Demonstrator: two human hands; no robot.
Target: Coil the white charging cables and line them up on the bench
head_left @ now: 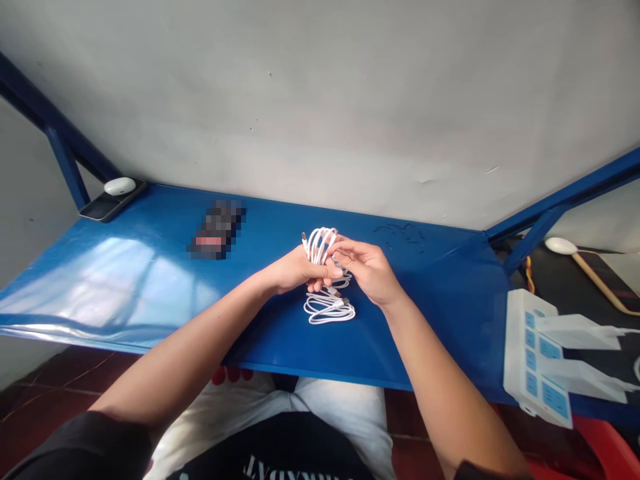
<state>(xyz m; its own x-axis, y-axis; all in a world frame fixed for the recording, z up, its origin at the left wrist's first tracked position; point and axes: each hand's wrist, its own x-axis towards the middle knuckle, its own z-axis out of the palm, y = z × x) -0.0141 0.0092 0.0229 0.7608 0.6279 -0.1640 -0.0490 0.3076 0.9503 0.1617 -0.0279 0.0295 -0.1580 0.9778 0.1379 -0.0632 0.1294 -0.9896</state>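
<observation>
A white cable (320,244) is coiled in loops around the fingers of my left hand (295,270), which is closed on the bundle above the blue table (150,280). My right hand (367,267) meets it from the right, fingers pinched on a strand of the same cable. More loose loops of white cable (329,309) lie on the table just below both hands, with a plug end showing among them.
A phone with a white oval object (119,186) on it sits at the table's far left corner. A blurred dark item (216,229) lies left of the hands. A white power strip (537,357) with adapters plugged in rests at the right edge.
</observation>
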